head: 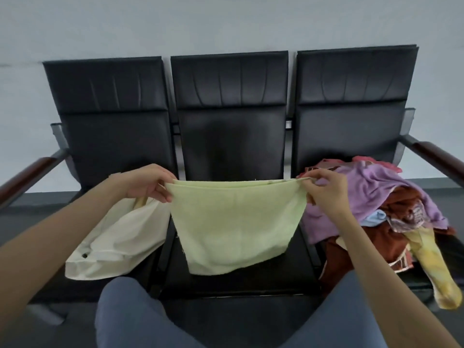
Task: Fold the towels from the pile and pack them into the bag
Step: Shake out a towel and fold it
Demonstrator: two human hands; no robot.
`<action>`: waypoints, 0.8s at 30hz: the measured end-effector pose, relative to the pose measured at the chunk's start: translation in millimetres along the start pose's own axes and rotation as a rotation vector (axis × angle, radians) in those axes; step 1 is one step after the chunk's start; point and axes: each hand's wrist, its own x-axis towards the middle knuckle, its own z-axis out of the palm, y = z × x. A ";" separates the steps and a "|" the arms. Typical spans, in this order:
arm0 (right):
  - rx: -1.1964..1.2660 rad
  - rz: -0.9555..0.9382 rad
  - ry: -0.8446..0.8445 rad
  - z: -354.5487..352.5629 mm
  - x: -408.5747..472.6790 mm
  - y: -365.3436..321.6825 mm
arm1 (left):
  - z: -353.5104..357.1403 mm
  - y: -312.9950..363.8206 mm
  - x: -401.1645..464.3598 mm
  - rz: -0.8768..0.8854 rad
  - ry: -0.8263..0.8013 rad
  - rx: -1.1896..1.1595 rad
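Pale green towel (pixel 233 227), doubled, hanging over middle seat (pixel 233 280); top corners pinched by left grip (pixel 150 183) and right grip (pixel 324 189). Cream bag (pixel 118 242) left, towel pile (pixel 376 209) right.

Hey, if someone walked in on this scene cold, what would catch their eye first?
First, the pale green terry towel, held up doubled and stretched between the left hand and right hand over the middle black padded seat. Next, the jumbled pile of purple, brown and yellow towels heaped on the right seat. Last, the cream fabric bag slumped on the left seat.
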 end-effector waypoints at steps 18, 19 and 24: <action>-0.299 -0.008 0.028 36.2 108.1 26.5 | 2.1 42.2 100.4 0.294 0.617 -0.078; -0.299 -0.033 0.059 35.9 107.4 23.6 | 3.4 42.3 101.5 0.336 0.642 -0.067; -0.228 -0.087 0.074 38.1 67.3 44.1 | 20.0 3.6 102.6 0.390 0.639 -0.093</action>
